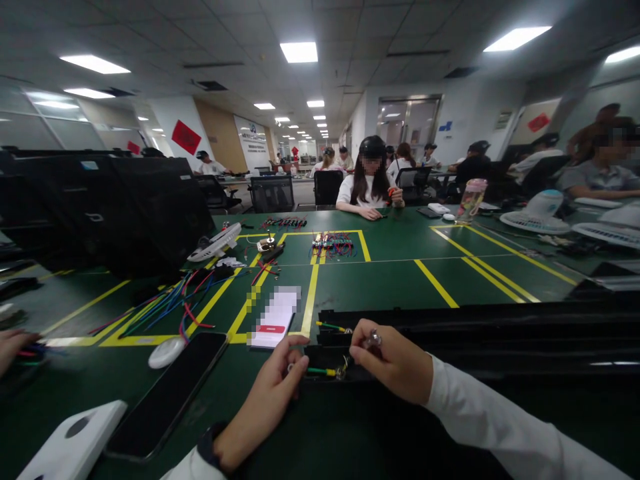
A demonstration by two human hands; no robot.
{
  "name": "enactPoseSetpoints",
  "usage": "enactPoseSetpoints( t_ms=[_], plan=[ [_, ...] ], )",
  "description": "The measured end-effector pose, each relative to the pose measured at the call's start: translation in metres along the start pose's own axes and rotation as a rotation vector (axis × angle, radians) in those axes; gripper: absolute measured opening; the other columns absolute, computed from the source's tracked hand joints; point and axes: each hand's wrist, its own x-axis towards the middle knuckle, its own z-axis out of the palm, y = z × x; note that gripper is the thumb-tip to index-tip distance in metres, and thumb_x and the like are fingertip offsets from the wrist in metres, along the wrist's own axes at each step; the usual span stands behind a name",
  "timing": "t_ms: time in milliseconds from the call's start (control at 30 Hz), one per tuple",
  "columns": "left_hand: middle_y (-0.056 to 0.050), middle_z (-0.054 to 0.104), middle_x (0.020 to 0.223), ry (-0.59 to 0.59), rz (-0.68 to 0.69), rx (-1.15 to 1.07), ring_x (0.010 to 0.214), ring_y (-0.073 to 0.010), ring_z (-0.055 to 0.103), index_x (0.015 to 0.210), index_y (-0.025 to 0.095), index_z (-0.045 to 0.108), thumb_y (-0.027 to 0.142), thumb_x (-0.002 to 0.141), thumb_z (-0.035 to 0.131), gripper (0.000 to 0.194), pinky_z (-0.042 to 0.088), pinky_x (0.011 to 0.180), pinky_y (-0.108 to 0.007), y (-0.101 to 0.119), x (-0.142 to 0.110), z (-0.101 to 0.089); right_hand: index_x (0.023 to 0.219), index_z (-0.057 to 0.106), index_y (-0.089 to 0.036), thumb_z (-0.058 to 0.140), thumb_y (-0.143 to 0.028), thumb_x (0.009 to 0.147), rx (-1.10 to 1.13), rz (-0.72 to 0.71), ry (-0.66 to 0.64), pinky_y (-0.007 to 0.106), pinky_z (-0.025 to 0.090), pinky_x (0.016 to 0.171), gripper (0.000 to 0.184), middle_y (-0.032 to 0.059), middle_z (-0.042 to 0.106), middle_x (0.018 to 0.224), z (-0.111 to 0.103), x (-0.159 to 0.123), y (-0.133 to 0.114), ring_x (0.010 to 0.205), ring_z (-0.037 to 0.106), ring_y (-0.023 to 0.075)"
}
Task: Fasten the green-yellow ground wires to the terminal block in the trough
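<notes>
My left hand (277, 373) is closed in a pinch on the left end of a short green-and-yellow wire (320, 371). The wire's other end meets a small metal fitting (341, 373) at the left end of a long black panel (480, 363). Just above that fitting, my right hand (390, 360) is curled with thumb and fingers together; what it pinches, if anything, is hidden. A shiny ornament (374, 339) shows on that hand. A second green-and-yellow wire (330, 326) sticks out from the panel's upper edge, left of my right fingers.
A lit phone (275, 317) lies beyond my left hand, a dark phone (170, 393) and a white box (75, 440) to its left. Loose wires (170, 300) and circuit boards (333, 245) lie farther off. A co-worker (370, 180) sits opposite; another person's hand (15, 350) shows far left.
</notes>
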Motion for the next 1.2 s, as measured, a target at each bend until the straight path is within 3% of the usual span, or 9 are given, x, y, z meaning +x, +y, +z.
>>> enactPoseSetpoints(
  t_ms=[367, 867, 1033, 1200],
  plan=[
    [0.006, 0.043, 0.068, 0.014, 0.006, -0.021, 0.052, -0.0087, 0.043, 0.113, 0.024, 0.041, 0.037, 0.086, 0.046, 0.031, 0.037, 0.046, -0.02, -0.0059, 0.0042, -0.0024, 0.086, 0.049, -0.019, 0.048, -0.036, 0.085, -0.138, -0.035, -0.071, 0.023, 0.034, 0.056, 0.017, -0.0007, 0.058, 0.067, 0.0092, 0.0041, 0.0076, 0.059, 0.051, 0.0118],
    [0.005, 0.048, 0.071, 0.013, -0.016, 0.0, 0.056, -0.0097, 0.046, 0.113, 0.026, 0.041, 0.036, 0.087, 0.045, 0.028, 0.038, 0.049, -0.02, -0.0087, 0.0078, -0.0039, 0.087, 0.05, -0.021, 0.043, -0.025, 0.087, -0.184, -0.064, -0.178, 0.025, 0.035, 0.061, 0.008, -0.0003, 0.059, 0.072, 0.003, 0.0073, 0.0059, 0.064, 0.052, 0.0129],
    [0.004, 0.048, 0.072, 0.013, -0.024, 0.002, 0.057, -0.0106, 0.046, 0.113, 0.025, 0.042, 0.037, 0.087, 0.043, 0.028, 0.039, 0.049, -0.021, -0.0074, 0.0071, -0.0028, 0.086, 0.048, -0.019, 0.043, -0.028, 0.088, -0.078, -0.019, -0.105, 0.023, 0.034, 0.057, 0.01, -0.0009, 0.057, 0.071, 0.0023, 0.008, 0.0079, 0.062, 0.051, 0.0111],
    [0.004, 0.048, 0.071, 0.015, -0.029, 0.014, 0.055, -0.0105, 0.045, 0.113, 0.025, 0.043, 0.037, 0.087, 0.043, 0.029, 0.038, 0.049, -0.021, -0.0091, 0.0071, -0.0025, 0.087, 0.05, -0.019, 0.047, -0.034, 0.086, -0.113, -0.021, -0.124, 0.023, 0.033, 0.055, 0.016, -0.0002, 0.058, 0.068, 0.007, 0.0092, 0.0097, 0.058, 0.051, 0.0119]
  ],
)
